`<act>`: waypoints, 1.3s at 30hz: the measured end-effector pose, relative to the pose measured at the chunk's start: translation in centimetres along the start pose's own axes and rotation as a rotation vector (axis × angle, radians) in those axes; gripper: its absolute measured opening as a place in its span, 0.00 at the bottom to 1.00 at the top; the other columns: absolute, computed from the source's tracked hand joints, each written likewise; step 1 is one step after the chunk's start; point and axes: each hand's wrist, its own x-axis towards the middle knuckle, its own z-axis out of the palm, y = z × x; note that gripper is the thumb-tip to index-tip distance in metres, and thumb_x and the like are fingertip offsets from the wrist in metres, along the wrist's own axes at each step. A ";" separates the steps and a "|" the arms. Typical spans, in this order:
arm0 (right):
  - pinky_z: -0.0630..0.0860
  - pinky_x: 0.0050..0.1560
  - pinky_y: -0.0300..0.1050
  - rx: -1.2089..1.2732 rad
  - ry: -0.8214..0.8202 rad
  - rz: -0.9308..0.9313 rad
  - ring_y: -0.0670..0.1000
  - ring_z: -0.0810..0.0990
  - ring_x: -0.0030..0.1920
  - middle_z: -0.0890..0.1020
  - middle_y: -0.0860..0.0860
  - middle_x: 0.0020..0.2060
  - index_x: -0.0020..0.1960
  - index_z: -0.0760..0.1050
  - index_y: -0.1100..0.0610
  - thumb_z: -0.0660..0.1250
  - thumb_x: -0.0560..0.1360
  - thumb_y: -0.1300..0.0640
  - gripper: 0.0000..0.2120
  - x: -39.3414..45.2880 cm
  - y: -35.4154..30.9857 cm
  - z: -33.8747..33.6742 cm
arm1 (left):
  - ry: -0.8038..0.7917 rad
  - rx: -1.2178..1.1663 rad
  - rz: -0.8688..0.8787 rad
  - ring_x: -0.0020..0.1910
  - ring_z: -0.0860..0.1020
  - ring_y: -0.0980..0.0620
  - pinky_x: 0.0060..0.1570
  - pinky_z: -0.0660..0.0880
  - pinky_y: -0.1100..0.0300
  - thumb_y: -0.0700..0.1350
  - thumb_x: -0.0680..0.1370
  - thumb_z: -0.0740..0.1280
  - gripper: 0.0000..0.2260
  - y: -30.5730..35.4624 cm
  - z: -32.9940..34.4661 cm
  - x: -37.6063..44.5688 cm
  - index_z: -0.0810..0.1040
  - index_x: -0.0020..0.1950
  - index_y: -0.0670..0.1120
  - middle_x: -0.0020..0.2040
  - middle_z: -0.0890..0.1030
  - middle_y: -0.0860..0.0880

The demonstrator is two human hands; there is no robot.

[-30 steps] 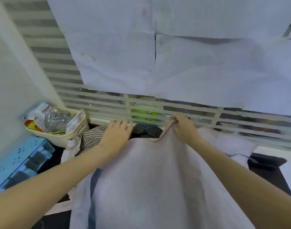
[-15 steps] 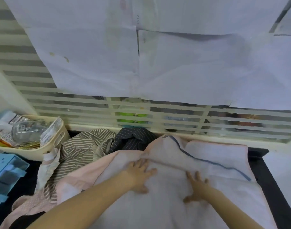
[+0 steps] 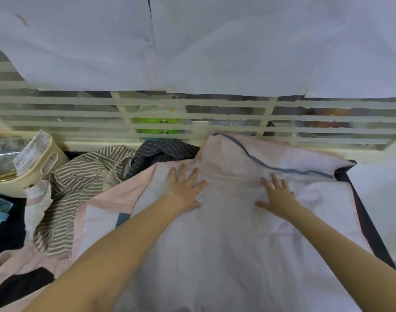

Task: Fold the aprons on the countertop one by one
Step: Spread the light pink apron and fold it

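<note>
Since a second ago both hands have come down from the raised top edge of the pale pink apron (image 3: 226,244), which now lies spread flat over the dark table (image 3: 370,230), its blue-trimmed far edge reaching the slatted window grille (image 3: 192,113). White paper sheets (image 3: 215,41) cover the grille's upper part. Left of the spread apron, a heap of other aprons sits on the table: a grey-and-white striped apron (image 3: 80,176), a dark pinstriped apron (image 3: 161,152) behind it, and a pink dotted apron (image 3: 23,260) nearest the camera. A cream basket (image 3: 34,174) of packets stands at the far left. The left hand (image 3: 183,188) presses palm-down on the apron, fingers straight and spread wide. The right hand (image 3: 278,194) does likewise, just to its right, holding nothing.
</note>
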 end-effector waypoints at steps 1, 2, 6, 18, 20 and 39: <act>0.60 0.70 0.59 -0.003 0.038 -0.007 0.62 0.52 0.74 0.48 0.56 0.76 0.76 0.51 0.53 0.61 0.78 0.47 0.32 -1.0 -0.6 0.3 | 0.000 0.004 -0.021 0.73 0.34 0.34 0.70 0.38 0.37 0.60 0.80 0.50 0.31 0.3 -0.1 -0.4 0.37 0.77 0.54 0.76 0.34 0.47; 0.64 0.67 0.57 -0.005 0.043 -0.022 0.62 0.58 0.71 0.55 0.58 0.73 0.73 0.57 0.56 0.60 0.79 0.50 0.26 -2.3 -1.1 1.1 | 0.005 0.010 -0.036 0.73 0.35 0.33 0.71 0.39 0.37 0.58 0.81 0.50 0.30 0.9 -0.1 -1.0 0.38 0.77 0.52 0.77 0.35 0.45; 0.69 0.63 0.53 -0.076 -0.125 -0.164 0.60 0.64 0.64 0.63 0.56 0.65 0.68 0.63 0.56 0.63 0.77 0.50 0.23 -7.1 -1.3 4.3 | 0.205 -0.052 0.066 0.76 0.50 0.38 0.72 0.50 0.43 0.50 0.82 0.52 0.26 3.8 0.3 -5.3 0.50 0.78 0.45 0.78 0.48 0.42; 0.68 0.59 0.50 -0.098 0.024 -0.509 0.59 0.68 0.63 0.68 0.58 0.63 0.65 0.67 0.61 0.55 0.79 0.59 0.15 -16.7 -1.4 9.1 | 0.475 -0.069 0.447 0.53 0.71 0.49 0.51 0.67 0.60 0.47 0.61 0.75 0.32 8.4 13.7 -18.7 0.68 0.63 0.46 0.57 0.69 0.47; 0.67 0.60 0.49 -0.217 -0.020 -0.549 0.58 0.68 0.63 0.68 0.58 0.63 0.65 0.66 0.61 0.55 0.80 0.56 0.16 -17.8 -1.4 10.7 | 0.356 -0.073 0.410 0.55 0.73 0.49 0.53 0.71 0.60 0.49 0.58 0.76 0.40 9.1 14.1 -20.0 0.65 0.68 0.48 0.61 0.72 0.47; 0.45 0.74 0.52 0.129 -0.127 -0.460 0.54 0.44 0.76 0.43 0.53 0.77 0.77 0.39 0.54 0.65 0.70 0.34 0.50 -24.5 -2.9 9.9 | -0.105 -0.880 0.127 0.54 0.77 0.46 0.58 0.71 0.54 0.67 0.77 0.47 0.33 11.1 8.2 -18.5 0.79 0.57 0.42 0.56 0.80 0.44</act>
